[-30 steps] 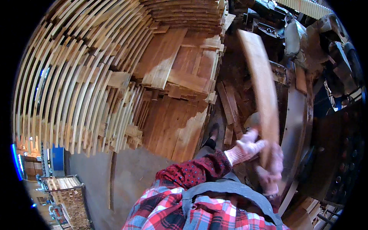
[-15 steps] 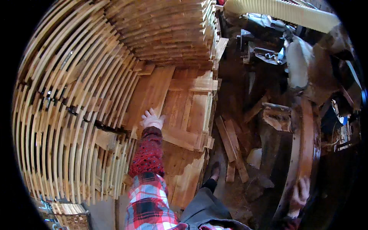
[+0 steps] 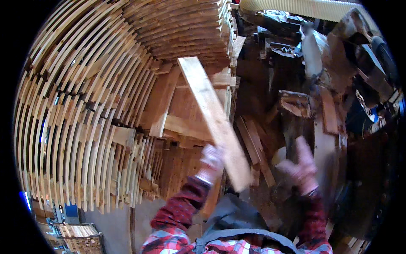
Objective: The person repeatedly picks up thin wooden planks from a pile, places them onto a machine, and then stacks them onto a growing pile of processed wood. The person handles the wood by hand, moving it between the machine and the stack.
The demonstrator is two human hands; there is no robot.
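A long pale wooden board [image 3: 209,108] slants across the middle of the view, lifted off the stack with its far end over the boards. My left hand [image 3: 211,158] grips its edge near the near end, somewhat smeared by motion. To the right of the board, my right hand [image 3: 302,167] is in the air with thumb and fingers apart and nothing in it. Beneath the raised board lies a stack of flat boards [image 3: 182,125], with one narrow board [image 3: 165,101] along its left side.
Tall walls of stacked wooden strips [image 3: 84,139] rise on the left and at the back. Loose offcuts [image 3: 253,144] lie on the floor to the right of the stack. A ribbed hose [image 3: 296,9] crosses the top right, above cluttered machinery. A long beam-like surface [image 3: 325,156] stands at right.
My left hand has lifted a board from the stack and brought it right and toward me. My right hand has come up and inward from the long surface at right.
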